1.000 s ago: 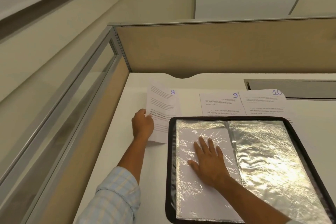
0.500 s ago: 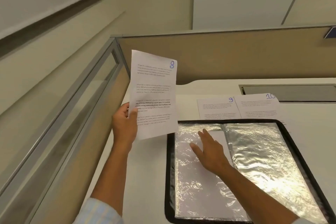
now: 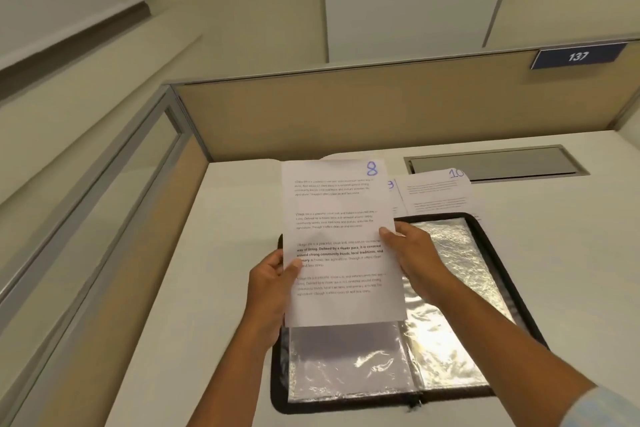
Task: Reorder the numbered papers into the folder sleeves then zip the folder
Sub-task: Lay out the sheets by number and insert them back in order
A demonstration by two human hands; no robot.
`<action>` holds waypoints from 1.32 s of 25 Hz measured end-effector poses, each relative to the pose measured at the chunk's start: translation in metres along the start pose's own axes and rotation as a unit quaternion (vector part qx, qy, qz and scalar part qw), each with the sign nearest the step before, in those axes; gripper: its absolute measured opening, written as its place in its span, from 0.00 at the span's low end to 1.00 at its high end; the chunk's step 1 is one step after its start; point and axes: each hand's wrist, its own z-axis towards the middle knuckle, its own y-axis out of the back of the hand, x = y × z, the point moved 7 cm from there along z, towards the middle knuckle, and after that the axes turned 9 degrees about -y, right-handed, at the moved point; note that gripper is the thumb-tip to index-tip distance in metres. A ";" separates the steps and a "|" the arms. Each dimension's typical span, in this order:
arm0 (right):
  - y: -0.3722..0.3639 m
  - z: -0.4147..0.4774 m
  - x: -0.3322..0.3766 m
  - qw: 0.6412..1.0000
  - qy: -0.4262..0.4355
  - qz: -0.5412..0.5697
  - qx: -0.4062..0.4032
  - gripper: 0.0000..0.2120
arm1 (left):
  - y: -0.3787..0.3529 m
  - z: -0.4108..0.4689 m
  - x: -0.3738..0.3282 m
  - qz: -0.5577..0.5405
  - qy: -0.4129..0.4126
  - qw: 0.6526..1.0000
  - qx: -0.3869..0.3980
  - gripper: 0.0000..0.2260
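Paper [image 3: 341,239] marked "8", held by both hands over folder [image 3: 450,288].

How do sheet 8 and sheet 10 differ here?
The white printed sheet numbered 8 is gripped by the left hand and right hand above the open black zip folder; the white printed sheet numbered 10 lies flat, untouched, on the white desk behind it. Both carry blue handwritten numbers.

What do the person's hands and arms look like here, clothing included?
Both the left hand and right hand are bare: no gloves, rings or watch show. The right arm ends in a pale blue sleeve at the frame's lower corner; the left forearm is bare as far as it shows.
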 end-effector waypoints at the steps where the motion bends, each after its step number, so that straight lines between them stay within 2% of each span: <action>1: 0.015 -0.002 -0.003 1.000 -0.007 -0.002 -0.002 0.10 | -0.014 -0.003 0.007 -0.001 0.010 1.000 0.010 0.10; 8: 0.112 -0.002 -0.030 0.999 -0.044 -0.030 -0.007 0.10 | -0.092 -0.019 0.054 0.049 0.090 0.994 0.022 0.08; 13: 0.167 0.010 -0.036 0.997 -0.070 -0.027 -0.005 0.10 | -0.147 -0.022 0.070 0.081 0.115 0.990 -0.007 0.06; 20: 0.221 0.051 -0.043 0.989 -0.112 -0.092 0.012 0.09 | -0.197 0.006 0.077 0.128 0.107 0.985 -0.038 0.06; 23: 0.244 0.077 -0.023 0.991 -0.090 -0.093 -0.026 0.07 | -0.209 0.036 0.080 0.136 0.083 0.985 -0.060 0.07; 25: 0.259 0.096 -0.004 0.993 -0.068 -0.068 -0.065 0.06 | -0.215 0.060 0.078 0.180 0.038 0.979 -0.085 0.11; 28: 0.276 0.122 0.019 0.991 -0.045 -0.030 -0.122 0.06 | -0.230 0.095 0.070 0.321 -0.057 0.943 -0.070 0.10; 31: 0.286 0.139 0.037 0.984 -0.024 0.023 -0.177 0.05 | -0.252 0.121 0.078 0.415 -0.105 0.903 0.031 0.10; 33: 0.288 0.145 0.045 0.979 -0.014 0.056 -0.197 0.06 | -0.266 0.131 0.085 0.479 -0.148 0.860 0.100 0.12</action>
